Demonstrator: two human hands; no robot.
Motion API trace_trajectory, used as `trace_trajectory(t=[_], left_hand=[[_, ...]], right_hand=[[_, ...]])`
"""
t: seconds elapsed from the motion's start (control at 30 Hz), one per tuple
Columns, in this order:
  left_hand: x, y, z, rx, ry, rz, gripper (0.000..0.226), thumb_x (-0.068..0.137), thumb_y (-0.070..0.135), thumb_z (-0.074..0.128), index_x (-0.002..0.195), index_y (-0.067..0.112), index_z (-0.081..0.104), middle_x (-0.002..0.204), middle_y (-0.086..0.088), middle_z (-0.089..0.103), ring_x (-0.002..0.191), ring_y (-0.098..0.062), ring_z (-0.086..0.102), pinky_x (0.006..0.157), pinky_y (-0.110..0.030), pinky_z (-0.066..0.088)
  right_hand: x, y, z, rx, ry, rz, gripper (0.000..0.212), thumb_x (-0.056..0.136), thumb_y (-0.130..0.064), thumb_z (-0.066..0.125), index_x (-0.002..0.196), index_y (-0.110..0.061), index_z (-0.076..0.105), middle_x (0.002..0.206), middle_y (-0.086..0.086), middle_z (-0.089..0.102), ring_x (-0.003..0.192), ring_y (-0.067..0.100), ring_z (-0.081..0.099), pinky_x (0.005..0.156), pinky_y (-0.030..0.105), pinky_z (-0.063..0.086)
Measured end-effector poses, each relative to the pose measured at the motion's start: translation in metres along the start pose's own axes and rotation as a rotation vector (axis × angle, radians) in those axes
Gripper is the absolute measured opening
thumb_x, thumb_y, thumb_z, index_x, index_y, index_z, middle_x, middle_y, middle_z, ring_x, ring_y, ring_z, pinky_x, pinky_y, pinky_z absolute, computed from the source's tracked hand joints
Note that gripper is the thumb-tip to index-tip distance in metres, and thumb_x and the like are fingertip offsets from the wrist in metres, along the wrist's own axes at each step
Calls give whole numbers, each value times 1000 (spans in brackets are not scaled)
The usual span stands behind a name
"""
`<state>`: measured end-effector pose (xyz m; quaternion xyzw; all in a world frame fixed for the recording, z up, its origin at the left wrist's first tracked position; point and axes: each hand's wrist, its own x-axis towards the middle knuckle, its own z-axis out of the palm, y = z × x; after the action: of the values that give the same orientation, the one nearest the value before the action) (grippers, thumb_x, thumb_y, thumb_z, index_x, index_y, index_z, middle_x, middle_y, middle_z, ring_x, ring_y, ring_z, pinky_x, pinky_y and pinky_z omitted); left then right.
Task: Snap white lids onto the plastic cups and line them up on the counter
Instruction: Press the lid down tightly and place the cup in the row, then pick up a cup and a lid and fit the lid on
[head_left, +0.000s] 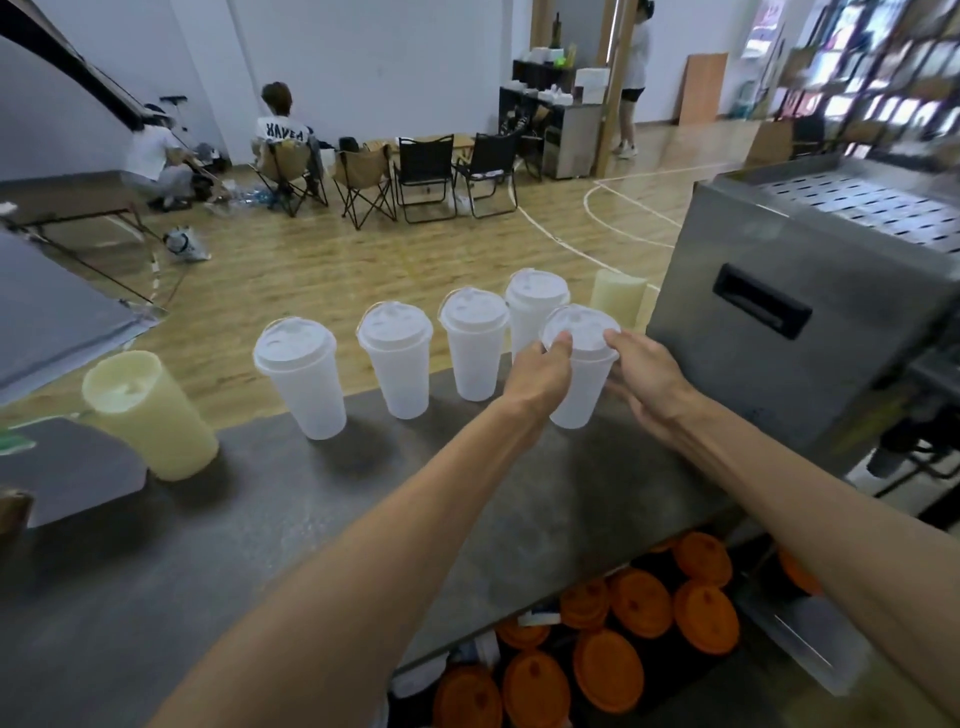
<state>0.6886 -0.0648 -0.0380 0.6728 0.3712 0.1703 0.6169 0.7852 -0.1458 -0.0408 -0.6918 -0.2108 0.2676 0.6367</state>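
Landmark: steel machine (810, 306), a boxy metal unit with a black recessed handle, standing at the right end of the grey counter (291, 519)
Held cup: translucent plastic cup (579, 389) upright on the counter just left of the steel machine, wearing a white lid (581, 332)
Left hand: left hand (540, 376) curled round the held cup's side away from the machine, thumb tip lying on the lid's rim, fingers wrapped out of sight behind the cup wall
Right hand: right hand (647, 382) between the held cup and the machine, thumb tip on the lid's near-machine rim, the other fingers bent round the cup's side; how firmly they press cannot be told
Lidded row: four more cups with white lids stand in a line running leftward from the machine; the nearest one (535, 312) sits just behind the held cup, then the second (475, 348), the third (397, 364), and the fourth (301, 379) farthest from the machine, each apart from its neighbour
Yellowish stacks: one pale yellow cup stack (618, 301) close against the machine's left face, behind the held cup; another, larger pale yellow stack (150, 415) tilted on the counter well to the left of the row
Under the counter: orange lids (639, 623) heaped below the counter edge, lower than the machine
Background: folding chairs (423, 176) on a wooden floor far beyond the machine, with people seated and standing near a white wall
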Motion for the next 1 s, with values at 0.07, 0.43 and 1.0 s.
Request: trace_trajectory(t=[0.07, 0.43, 1.0], left_hand=[[4, -2, 2, 7, 2, -12, 56, 105, 48, 35, 143, 10, 49, 138, -11, 58, 121, -30, 57, 108, -47, 45], [-2, -9, -3, 4, -12, -50, 69, 100, 62, 35, 144, 12, 50, 138, -4, 58, 123, -23, 55, 93, -33, 39], [-219, -91, -311, 95, 587, 56, 29, 100, 39, 56, 113, 15, 66, 100, -2, 70, 94, -20, 67, 94, -47, 55]], right_hand=[[6, 5, -1, -3, 3, 10, 26, 102, -23, 47, 93, -25, 71, 96, -7, 78, 107, 25, 70, 103, 53, 51], [6, 9, -9, -68, 35, -4, 34, 102, -34, 50, 125, -13, 66, 125, 2, 69, 121, 24, 62, 99, 37, 51], [-184, -25, 310, -152, -469, -341, 10, 92, -24, 65, 100, -21, 70, 94, -4, 73, 90, 8, 68, 78, 24, 50]])
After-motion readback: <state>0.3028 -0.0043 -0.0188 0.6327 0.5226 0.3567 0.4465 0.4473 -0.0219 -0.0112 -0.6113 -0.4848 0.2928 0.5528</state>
